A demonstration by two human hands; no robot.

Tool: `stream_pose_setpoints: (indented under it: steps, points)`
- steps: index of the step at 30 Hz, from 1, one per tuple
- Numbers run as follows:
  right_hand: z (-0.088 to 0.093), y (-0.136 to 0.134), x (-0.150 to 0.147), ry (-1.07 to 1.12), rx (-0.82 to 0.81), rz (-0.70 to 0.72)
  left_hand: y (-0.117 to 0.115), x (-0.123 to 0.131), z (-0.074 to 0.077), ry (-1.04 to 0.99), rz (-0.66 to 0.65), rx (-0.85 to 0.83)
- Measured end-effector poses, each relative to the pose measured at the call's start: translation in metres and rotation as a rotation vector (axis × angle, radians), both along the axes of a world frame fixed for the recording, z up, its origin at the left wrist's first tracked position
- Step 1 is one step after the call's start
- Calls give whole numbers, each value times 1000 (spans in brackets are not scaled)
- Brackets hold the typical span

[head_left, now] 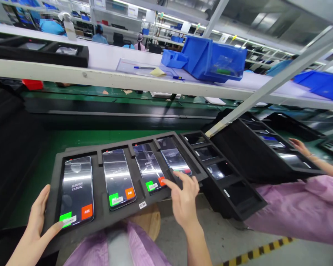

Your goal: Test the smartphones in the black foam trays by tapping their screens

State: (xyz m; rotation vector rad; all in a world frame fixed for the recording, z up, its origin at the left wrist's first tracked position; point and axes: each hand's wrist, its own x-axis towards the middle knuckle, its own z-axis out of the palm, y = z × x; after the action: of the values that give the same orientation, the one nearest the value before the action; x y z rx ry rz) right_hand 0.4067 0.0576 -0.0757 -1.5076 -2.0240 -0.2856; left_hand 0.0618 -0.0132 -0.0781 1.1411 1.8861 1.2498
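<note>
A black foam tray (pixel 100 217) holds several phones in separate slots. My left hand (pixel 40 218) grips the tray's left end, its thumb at the green square of the leftmost phone (pixel 76 188). Beside that lies a second phone (pixel 118 173), also showing green and red squares. My right hand (pixel 184 195) hovers over the tray with fingers apart and holds nothing; its index fingertip is at the red square of the third phone (pixel 147 164). The other fingers are near the bottom of the rightmost phone (pixel 173 153). Whether the fingertips touch the glass is unclear.
Another black tray (pixel 235 212) with phones adjoins on the right. Beyond it a co-worker's hand (pixel 301 147) reaches to a further tray (pixel 291 170). A slanted metal post (pixel 255 87) rises behind. Above, a white shelf (pixel 105 75) carries blue bins (pixel 199 61) and a black tray (pixel 41 57).
</note>
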Motion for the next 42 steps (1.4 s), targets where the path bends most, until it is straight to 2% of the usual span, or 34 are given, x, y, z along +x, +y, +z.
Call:
stream_pose_setpoints:
  steps: [2,4,7,9,12,14,17,20,27,32,35,39,42]
  points:
    - [1,-2,-12,-32,-42,120,0,0,0,-7,-12,1]
    - [4,-2,-23,-2,-57,144,0,0,1,-16,-19,2]
    - [10,-3,-40,102,9,177,0,1,4,-41,-19,-5]
    - [14,-5,-56,130,43,273,0,3,6,-69,-26,-9]
    - [20,-9,-83,56,12,462,0,4,8,-117,-32,-3]
    - [22,-10,-96,-18,-29,529,1,5,8,-136,-26,14]
    - [23,-9,-103,-44,-60,562,2,3,7,-162,-44,49]
    - [19,-3,-97,-3,-29,588,3,0,3,-195,-69,33]
    - [6,6,-83,-26,-18,542,5,2,2,-145,-19,3]
    - [11,0,-94,-93,-104,464,5,2,4,-109,-1,5]
    - [13,-1,-91,-52,-93,443,5,1,6,-135,-10,-3]
    - [8,4,-64,77,21,269,5,3,8,-136,4,0]
    - [3,8,-45,54,30,92,5,4,6,-130,40,17]
